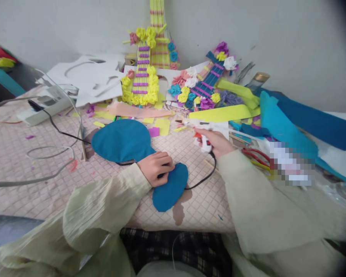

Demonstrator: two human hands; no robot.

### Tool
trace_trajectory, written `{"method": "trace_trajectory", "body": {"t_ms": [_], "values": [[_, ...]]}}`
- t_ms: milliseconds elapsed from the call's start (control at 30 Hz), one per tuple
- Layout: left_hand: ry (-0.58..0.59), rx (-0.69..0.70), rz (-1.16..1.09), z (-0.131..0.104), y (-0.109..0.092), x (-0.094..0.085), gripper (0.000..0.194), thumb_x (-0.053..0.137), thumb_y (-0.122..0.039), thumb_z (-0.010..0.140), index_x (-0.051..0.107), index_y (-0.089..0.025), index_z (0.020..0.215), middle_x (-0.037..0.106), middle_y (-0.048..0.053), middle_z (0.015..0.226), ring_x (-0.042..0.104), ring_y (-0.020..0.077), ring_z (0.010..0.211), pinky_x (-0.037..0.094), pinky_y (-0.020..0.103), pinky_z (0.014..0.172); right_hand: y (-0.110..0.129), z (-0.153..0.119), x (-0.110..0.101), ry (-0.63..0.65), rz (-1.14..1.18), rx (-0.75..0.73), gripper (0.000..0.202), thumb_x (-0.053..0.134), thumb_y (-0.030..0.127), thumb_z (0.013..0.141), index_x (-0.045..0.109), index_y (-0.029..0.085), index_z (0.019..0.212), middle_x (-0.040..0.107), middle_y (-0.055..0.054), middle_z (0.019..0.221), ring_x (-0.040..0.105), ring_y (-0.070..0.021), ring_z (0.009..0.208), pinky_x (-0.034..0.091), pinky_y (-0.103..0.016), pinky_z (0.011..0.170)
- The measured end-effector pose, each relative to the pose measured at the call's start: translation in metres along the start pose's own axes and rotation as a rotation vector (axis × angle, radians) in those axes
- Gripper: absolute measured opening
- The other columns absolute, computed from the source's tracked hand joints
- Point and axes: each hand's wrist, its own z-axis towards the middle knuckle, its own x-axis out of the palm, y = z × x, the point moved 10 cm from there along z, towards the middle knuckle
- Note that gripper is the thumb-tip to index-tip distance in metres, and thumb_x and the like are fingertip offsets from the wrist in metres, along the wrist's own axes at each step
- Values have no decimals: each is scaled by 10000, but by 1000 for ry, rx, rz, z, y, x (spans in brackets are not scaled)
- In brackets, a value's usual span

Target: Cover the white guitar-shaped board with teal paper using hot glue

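Note:
A blue covered shape (121, 141) lies on the table, with a wide rounded part at the left and a smaller blue rounded part (171, 187) at the right. My left hand (156, 168) is closed over the narrow middle between them, its fingers curled onto the blue material. To the right and a little higher, my right hand (216, 142) grips a white glue gun (207, 144) with an orange part near its front. The gun's black cord loops down and passes under the smaller blue part.
Paper-flower-decorated instrument shapes (140, 73) lean at the back. A white power strip (47, 105) with cables sits at the left. Yellow paper strips (222, 114), blue paper (288, 127) and red-handled scissors (256, 154) lie at the right on the quilted tablecloth (202, 207).

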Motion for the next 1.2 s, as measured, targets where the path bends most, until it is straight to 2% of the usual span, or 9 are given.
{"method": "trace_trajectory", "body": {"t_ms": [100, 200, 367, 467, 567, 733, 800, 1000, 1200], "values": [[-15, 16, 23, -1, -1, -1, 241, 409, -147, 730, 614, -152, 856, 605, 81, 771, 529, 186, 741, 464, 357, 683, 0, 13, 19, 51, -106, -41, 141, 579, 242, 733, 602, 134, 645, 591, -23, 533, 517, -101, 450, 431, -211, 411], [-24, 30, 59, -1, -2, -2, 238, 411, -151, 734, 615, -160, 857, 612, 76, 762, 534, 190, 735, 452, 360, 669, 7, 10, 14, 84, -258, -128, 215, 554, 278, 753, 611, 135, 602, 633, -41, 572, 581, -140, 555, 468, -245, 520], [-32, 30, 80, -2, -2, -3, 229, 423, -160, 734, 620, -164, 850, 602, 68, 737, 527, 189, 707, 431, 352, 649, 3, -36, -44, 19, -545, -289, 190, 667, 300, 636, 665, 163, 767, 676, -53, 786, 589, -212, 773, 445, -343, 751], [-34, 41, 78, -2, -3, -3, 228, 429, -156, 733, 622, -156, 855, 599, 67, 738, 519, 185, 703, 428, 347, 647, -20, -72, -64, 49, -971, -428, 190, 624, 337, 672, 629, 174, 768, 648, -58, 762, 585, -216, 708, 455, -367, 691], [-46, 44, 77, -2, -3, -4, 228, 440, -152, 726, 625, -147, 860, 600, 67, 735, 513, 186, 702, 427, 345, 642, -43, -97, -87, 47, -1058, -449, 134, 497, 289, 781, 566, 191, 721, 613, -41, 695, 581, -200, 660, 459, -346, 637], [-55, 37, 92, -2, -3, -4, 228, 438, -161, 729, 626, -153, 859, 601, 68, 737, 518, 184, 700, 429, 339, 634, -14, -121, -110, -144, -1019, -532, 154, 445, 326, 833, 533, 199, 834, 625, -70, 820, 590, -210, 711, 458, -341, 624], [-61, 45, 100, -2, -4, -4, 222, 435, -163, 734, 625, -155, 851, 599, 65, 726, 523, 183, 698, 429, 340, 635, 3, -120, -90, -101, -984, -584, 140, 456, 316, 839, 534, 204, 871, 632, -63, 843, 595, -205, 737, 463, -331, 645], [-94, 58, 129, -2, -7, -6, 242, 417, -164, 742, 630, -152, 857, 602, 61, 713, 522, 178, 680, 424, 328, 603, 17, -100, 20, 232, -1006, -776, 194, 423, 142, 851, 586, 197, 942, 622, -58, 932, 592, -186, 849, 458, -321, 760], [-83, 50, 128, -1, -8, -7, 231, 414, -172, 757, 636, -152, 817, 611, 59, 705, 521, 172, 670, 419, 325, 602, 3, -89, 51, 293, -1086, -817, 223, 431, 103, 847, 633, 174, 906, 613, -66, 905, 585, -186, 850, 461, -324, 775]]}}
